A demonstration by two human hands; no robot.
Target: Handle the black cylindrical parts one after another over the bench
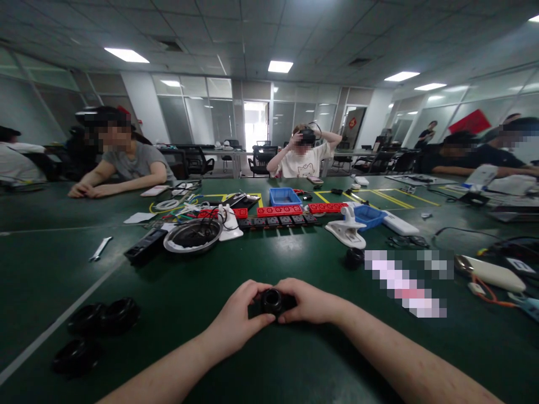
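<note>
Both my hands meet at the near middle of the green table (295,359). Between them sits a small black ring-shaped part (272,301) with a round hole facing me. My left hand (238,317) pinches its left side with thumb and fingers closed on it. My right hand (309,303) grips its right side in the same way. To my left lie three larger black rings (99,322) on the table, apart from my hands.
Past my hands lie a round metal dish (191,235) with cables, a red and black power strip (280,216), a blue bin (284,196), a white clamp (347,230), a wrench (100,248) and a small black knob (355,257). Several people sit around the table.
</note>
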